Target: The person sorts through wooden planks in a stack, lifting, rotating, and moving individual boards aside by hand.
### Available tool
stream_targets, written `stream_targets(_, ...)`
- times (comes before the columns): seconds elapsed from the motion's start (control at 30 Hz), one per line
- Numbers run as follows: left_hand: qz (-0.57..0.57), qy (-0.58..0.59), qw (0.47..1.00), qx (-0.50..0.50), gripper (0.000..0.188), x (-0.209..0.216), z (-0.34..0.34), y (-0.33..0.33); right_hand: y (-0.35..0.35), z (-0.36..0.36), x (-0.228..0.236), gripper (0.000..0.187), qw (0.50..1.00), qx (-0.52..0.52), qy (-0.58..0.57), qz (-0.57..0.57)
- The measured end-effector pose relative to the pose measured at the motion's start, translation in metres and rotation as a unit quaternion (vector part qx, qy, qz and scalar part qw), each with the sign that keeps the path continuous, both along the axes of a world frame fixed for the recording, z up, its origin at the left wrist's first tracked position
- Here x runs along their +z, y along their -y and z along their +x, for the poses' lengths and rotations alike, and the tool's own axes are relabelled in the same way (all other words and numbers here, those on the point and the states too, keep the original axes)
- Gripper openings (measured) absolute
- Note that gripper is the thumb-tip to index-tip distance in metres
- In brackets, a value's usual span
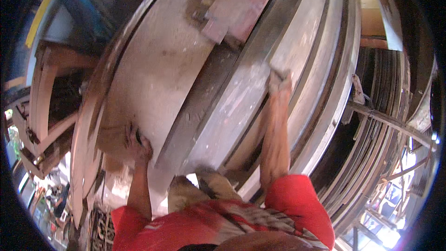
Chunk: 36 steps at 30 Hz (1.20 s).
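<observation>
A stack of long wooden boards, some pale and some dark, runs away from me across the middle. My left hand (139, 146) rests on the lower part of the wide pale board (162, 69); its fingers look apart, with a dark gap between them. Farther off to the right, my right hand (281, 84) is closed over a narrower whitish board (244, 97). A small dark thing shows at its fingers, too blurred to name. Both forearms reach forward from red sleeves.
A reddish board piece (241, 7) with a notched end lies on top at the far side. On the right stand more stacked planks (371, 158) behind a crossing wooden bar (392, 123). A brown wooden frame (44, 93) stands at left, below a blue sheet (86, 7).
</observation>
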<state>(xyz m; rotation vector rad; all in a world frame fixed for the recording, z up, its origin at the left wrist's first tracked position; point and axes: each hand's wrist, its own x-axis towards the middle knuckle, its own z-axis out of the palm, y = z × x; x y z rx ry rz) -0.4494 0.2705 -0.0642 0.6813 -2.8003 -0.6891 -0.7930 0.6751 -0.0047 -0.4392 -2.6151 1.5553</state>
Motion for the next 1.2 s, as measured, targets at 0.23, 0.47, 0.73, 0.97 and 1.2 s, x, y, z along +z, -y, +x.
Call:
stream_targets(0.23,0.016,0.061,0.998,0.021,0.044,0.001,0.017,0.009,0.081,0.002,0.036,0.046,0.987,-0.006,0.116,-0.111)
stream_targets(0.47,-0.033,0.041,0.999,0.012,0.049,-0.008,0.004,0.005,0.228,-0.048,-0.041,0.055,0.897,-0.072,0.194,-0.390)
stream_targets(0.73,0.018,0.006,1.000,0.008,0.050,-0.010,0.005,0.004,0.224,-0.089,-0.069,0.066,0.857,-0.165,0.114,-0.475)
stream_targets(0.97,0.069,-0.032,0.997,0.018,0.048,-0.014,0.015,0.010,0.167,-0.059,0.031,0.038,0.983,0.098,-0.011,-0.155)
stream_targets(1.2,0.086,-0.005,0.996,0.016,0.047,0.003,0.010,0.012,-0.004,0.095,0.181,0.045,0.952,-0.069,0.073,-0.289)
